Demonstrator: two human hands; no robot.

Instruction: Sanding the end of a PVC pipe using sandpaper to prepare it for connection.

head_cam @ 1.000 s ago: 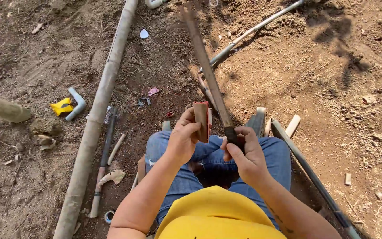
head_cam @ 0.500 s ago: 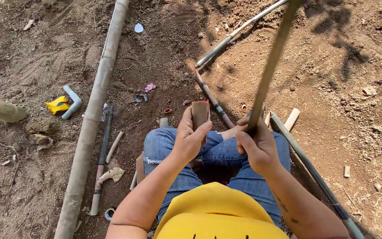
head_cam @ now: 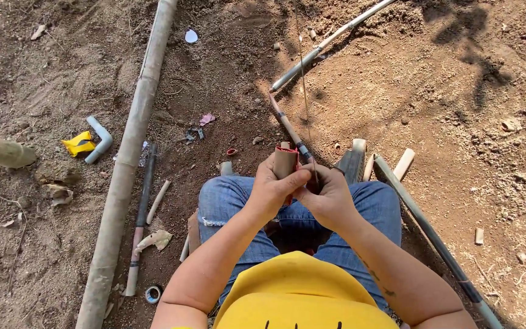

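The left hand (head_cam: 272, 186) is closed around a short brown tube (head_cam: 285, 161) with a red rim, held upright over the knees – what is inside cannot be seen. The right hand (head_cam: 330, 195) grips a long blade (head_cam: 304, 91), seen edge-on, just beside the tube. Bare dirt (head_cam: 458, 122) lies all round, with a bamboo pole (head_cam: 132, 152) and a grey pipe elbow (head_cam: 100, 139) to the left.

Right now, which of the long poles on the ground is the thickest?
The pale bamboo pole left of the person, running from the top edge to the bottom. The grey pipes at top and right are much thinner.
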